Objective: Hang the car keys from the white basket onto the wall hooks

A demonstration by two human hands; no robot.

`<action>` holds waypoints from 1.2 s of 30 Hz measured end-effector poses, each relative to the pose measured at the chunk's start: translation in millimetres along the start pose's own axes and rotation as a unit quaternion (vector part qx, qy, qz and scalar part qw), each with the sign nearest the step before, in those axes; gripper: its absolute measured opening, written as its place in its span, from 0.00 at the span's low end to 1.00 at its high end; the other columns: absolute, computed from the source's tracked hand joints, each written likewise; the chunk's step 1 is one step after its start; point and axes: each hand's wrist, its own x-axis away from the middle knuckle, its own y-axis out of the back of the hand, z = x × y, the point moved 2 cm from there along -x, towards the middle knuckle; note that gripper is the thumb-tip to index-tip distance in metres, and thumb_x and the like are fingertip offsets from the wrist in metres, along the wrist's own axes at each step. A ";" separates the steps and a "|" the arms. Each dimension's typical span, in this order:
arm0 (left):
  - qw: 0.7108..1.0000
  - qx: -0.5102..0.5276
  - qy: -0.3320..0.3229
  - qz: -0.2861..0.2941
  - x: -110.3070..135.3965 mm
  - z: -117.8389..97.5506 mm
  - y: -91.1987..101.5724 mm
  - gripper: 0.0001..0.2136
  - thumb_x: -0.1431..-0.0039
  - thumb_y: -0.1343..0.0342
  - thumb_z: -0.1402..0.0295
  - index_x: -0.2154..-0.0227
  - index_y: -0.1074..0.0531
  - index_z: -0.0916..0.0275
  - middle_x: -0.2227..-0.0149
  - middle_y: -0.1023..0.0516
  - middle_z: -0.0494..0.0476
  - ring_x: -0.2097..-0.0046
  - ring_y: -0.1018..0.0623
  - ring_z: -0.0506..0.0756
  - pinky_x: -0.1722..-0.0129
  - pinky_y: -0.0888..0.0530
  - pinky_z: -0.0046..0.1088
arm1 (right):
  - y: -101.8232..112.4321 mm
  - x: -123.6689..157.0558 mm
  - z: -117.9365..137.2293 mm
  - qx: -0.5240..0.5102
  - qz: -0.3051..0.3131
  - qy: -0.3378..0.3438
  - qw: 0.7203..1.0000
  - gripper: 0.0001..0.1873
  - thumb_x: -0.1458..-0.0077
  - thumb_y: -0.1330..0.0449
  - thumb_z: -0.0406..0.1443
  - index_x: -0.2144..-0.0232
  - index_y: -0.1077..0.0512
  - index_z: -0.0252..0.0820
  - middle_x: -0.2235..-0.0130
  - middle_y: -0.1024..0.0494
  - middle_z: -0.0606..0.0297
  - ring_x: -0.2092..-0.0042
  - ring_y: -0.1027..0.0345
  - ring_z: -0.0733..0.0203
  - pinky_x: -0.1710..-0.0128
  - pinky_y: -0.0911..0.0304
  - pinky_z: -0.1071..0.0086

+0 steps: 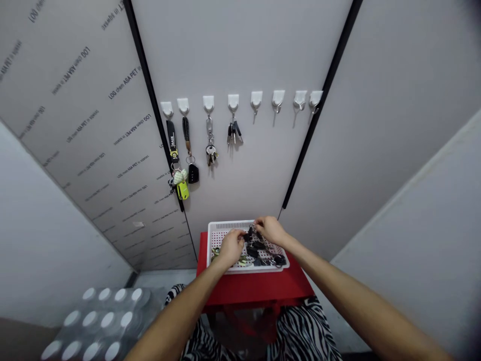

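Note:
A white plastic basket with a slotted rim holds several sets of keys with black heads. My left hand is inside it, fingers closed at a bunch of keys near the back. My right hand reaches over the back right rim and pinches the ring end of the same bunch. Under the hands lie more black car keys, and a dark round key fob rests in the front right corner. Yellow-green pieces lie to the left, partly behind my left hand.
The basket stands on a red stool before a grey wall. White adhesive hooks run in a row; keys hang from the left ones, including a lime key fob and a key bunch. Capped bottles stand at lower left.

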 end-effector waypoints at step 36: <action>0.960 0.164 -0.087 -0.212 -118.6 -159.0 151.4 0.13 0.59 0.53 0.77 0.66 0.36 0.65 0.64 0.30 0.55 0.66 0.30 0.48 0.63 0.35 0.25 | 221.3 -89.9 80.8 -0.459 -0.316 -0.015 0.830 0.03 0.61 0.48 0.29 0.83 0.38 0.35 0.86 0.36 0.70 0.81 0.39 0.71 0.83 0.40 0.77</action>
